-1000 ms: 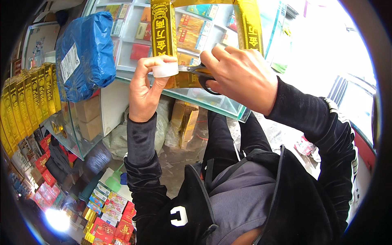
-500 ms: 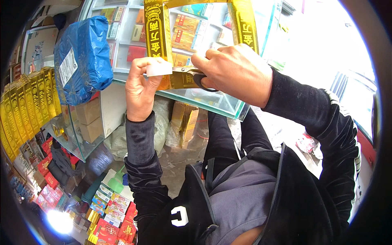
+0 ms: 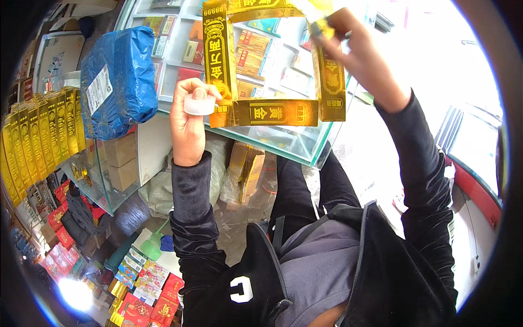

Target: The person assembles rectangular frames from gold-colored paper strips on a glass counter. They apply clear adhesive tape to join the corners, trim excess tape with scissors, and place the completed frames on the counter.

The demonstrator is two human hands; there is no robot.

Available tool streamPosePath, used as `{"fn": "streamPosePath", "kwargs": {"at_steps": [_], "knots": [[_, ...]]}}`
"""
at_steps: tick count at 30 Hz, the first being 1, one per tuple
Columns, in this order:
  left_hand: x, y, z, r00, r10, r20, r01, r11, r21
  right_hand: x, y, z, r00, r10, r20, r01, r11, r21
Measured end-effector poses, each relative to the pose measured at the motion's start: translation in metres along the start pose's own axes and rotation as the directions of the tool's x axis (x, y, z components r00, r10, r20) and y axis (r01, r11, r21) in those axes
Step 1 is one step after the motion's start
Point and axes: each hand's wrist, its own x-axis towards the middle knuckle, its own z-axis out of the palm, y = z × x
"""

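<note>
Between thumb and fingertips, my left hand (image 3: 188, 122) pinches a short strip of whitish tape (image 3: 199, 105), curled into a loop. It is beside the near left corner of a rectangular frame (image 3: 283, 113) made of gold-and-black printed cardboard bars, which lies on the glass display case (image 3: 272, 134). Over the frame's right side, my right hand (image 3: 354, 46) is closed and blurred by motion. A pale streak and dark patches at its fingers look like the scissors (image 3: 311, 13), though the blur hides their outline.
A blue wrapped parcel (image 3: 121, 76) is left of the frame. Behind it stands a row of gold boxes (image 3: 43, 136). Small packets (image 3: 250, 52) show through the glass. Below are a torn carton (image 3: 243, 171), a pale plastic bag (image 3: 163, 188) and red boxes (image 3: 163, 305).
My right hand has moved up and right, away from the tape, to the frame's right side. The tape now hangs curled from my left hand, and the frame's near bar is uncovered.
</note>
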Motion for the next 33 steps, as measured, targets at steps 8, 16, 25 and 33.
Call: {"fn": "streamPosePath", "kwargs": {"at_steps": [8, 16, 25, 33], "knots": [[-0.038, 0.018, 0.009, 0.970, -0.109, -0.215, 0.089, 0.991, -0.099, 0.005, 0.089, -0.019, 0.883, 0.466, -0.050, -0.460, 0.839, -0.290], [-0.066, 0.007, 0.023, 0.965, -0.118, -0.234, 0.116, 0.993, -0.025, 0.017, 0.007, -0.014, 0.982, 0.086, -0.166, -0.144, 0.915, -0.377], [-0.070, 0.012, 0.024, 0.944, -0.160, -0.289, 0.137, 0.986, -0.097, -0.030, -0.123, 0.069, 0.884, -0.053, 0.464, 0.173, 0.960, -0.221], [-0.071, 0.011, 0.024, 0.936, -0.167, -0.309, 0.101, 0.971, -0.219, -0.022, -0.144, 0.084, 0.918, 0.210, 0.337, -0.117, 0.954, -0.276]]}}
